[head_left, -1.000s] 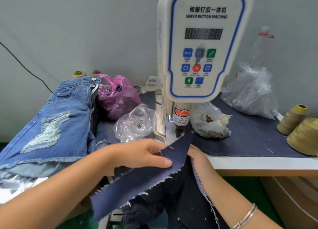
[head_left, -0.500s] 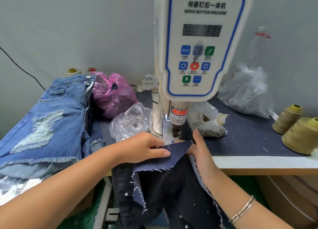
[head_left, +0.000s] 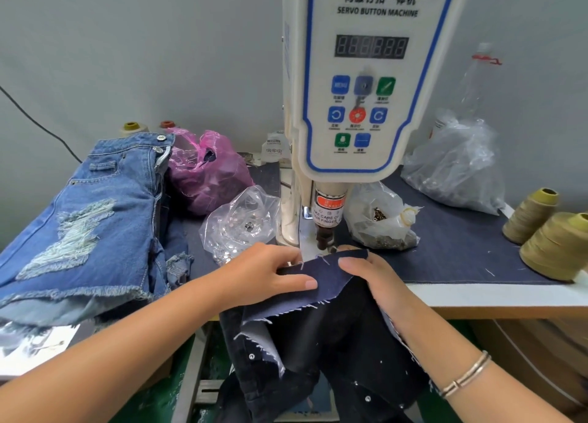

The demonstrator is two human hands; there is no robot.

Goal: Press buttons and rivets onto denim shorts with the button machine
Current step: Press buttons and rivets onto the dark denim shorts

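At the centre of the frame, both hands pinch the dark denim piece (head_left: 331, 274) just below the button machine's punch (head_left: 325, 238): left hand (head_left: 264, 273) thumb on top, right hand (head_left: 370, 276) fingers curled over the edge. Keep the cloth taut and flat, fingertips away from the punch. The die beneath is hidden by the fabric.

Bright, even light, soft shadows, wide-angle bending at edges, slightly soft focus.

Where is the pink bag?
In the head view, the pink bag sits left of the button machine, between the blue denim shorts and the clear bag.
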